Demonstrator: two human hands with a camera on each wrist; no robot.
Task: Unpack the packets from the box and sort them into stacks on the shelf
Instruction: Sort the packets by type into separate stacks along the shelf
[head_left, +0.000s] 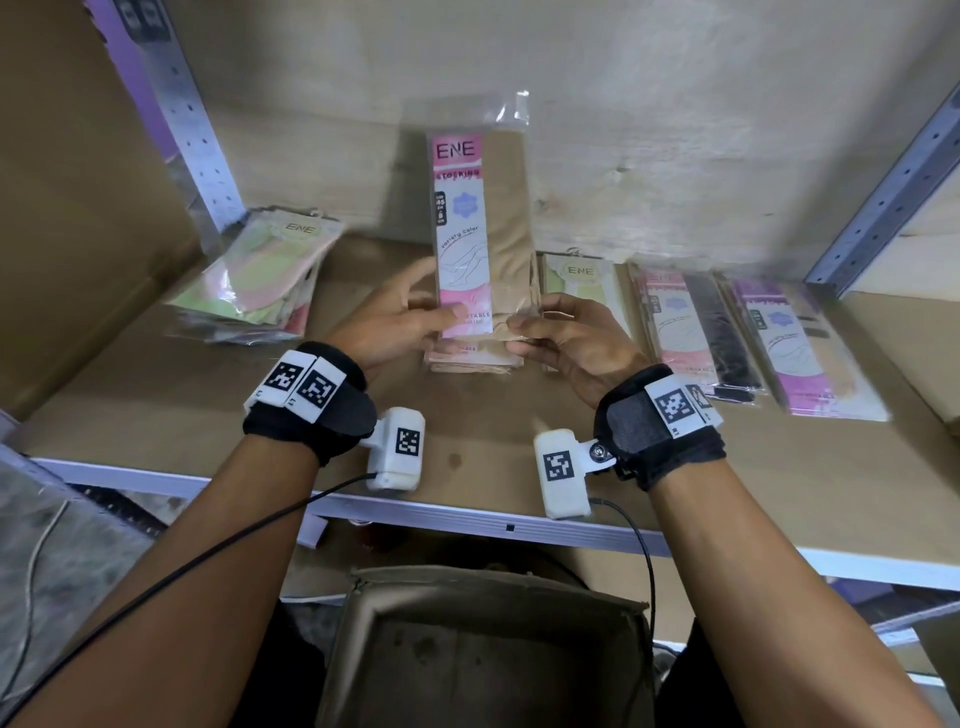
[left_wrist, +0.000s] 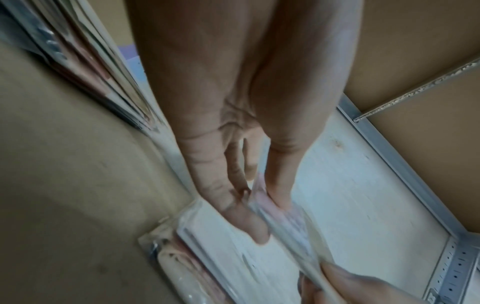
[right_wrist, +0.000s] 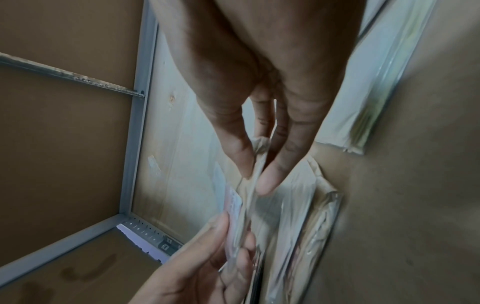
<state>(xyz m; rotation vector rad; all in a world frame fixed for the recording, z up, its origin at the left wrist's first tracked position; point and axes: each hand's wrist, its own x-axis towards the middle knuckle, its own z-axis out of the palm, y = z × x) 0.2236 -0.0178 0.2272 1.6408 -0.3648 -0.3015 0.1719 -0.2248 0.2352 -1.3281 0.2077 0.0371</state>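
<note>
Both hands form the grip: left hand (head_left: 387, 325) and right hand (head_left: 563, 340) each pinch a lower corner of the upright pink stocking packet (head_left: 480, 228), directly above the beige stack (head_left: 470, 358) on the shelf (head_left: 519, 457). Four further stacks flank that stack, so sorting appears well advanced. Box (head_left: 488, 649) interior is dim; remaining packets cannot be told

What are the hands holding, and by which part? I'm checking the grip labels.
Both hands pinch one upright stocking packet at its bottom end: left hand at the lower left edge, right hand at the lower right.
</note>
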